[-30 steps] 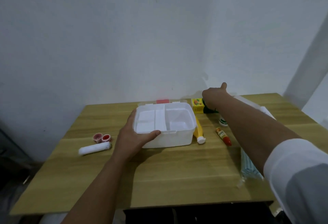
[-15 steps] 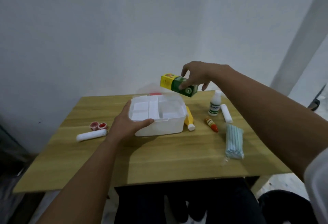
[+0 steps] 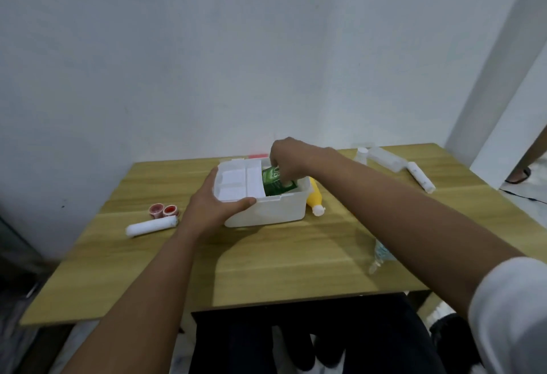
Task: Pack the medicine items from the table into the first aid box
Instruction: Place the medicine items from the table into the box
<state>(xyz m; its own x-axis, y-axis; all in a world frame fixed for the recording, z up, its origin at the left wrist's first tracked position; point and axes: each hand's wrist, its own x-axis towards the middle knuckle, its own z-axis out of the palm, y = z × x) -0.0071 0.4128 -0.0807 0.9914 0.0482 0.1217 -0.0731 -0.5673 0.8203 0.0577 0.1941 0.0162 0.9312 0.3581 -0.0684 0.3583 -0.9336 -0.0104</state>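
Note:
The white first aid box (image 3: 275, 211) stands open at the back middle of the wooden table (image 3: 266, 264). My left hand (image 3: 211, 206) grips its front left corner, thumb along the rim. My right hand (image 3: 288, 157) reaches into the box's right compartment, fingers closed on a green medicine carton (image 3: 275, 185) that sits tilted inside. A white divided tray fills the box's left part. A yellow bottle (image 3: 314, 199) with a white cap lies against the box's right side.
Left of the box lie a white gauze roll (image 3: 151, 225) and two small red pots (image 3: 163, 210). At the back right are a white bottle (image 3: 361, 155), a clear lid (image 3: 387, 159) and another white roll (image 3: 421, 176). A plastic packet (image 3: 381, 251) shows under my right forearm.
My right hand picked up the green carton from behind the box, lifted it over the box, and has lowered it into the right compartment. The left hand stayed on the box.

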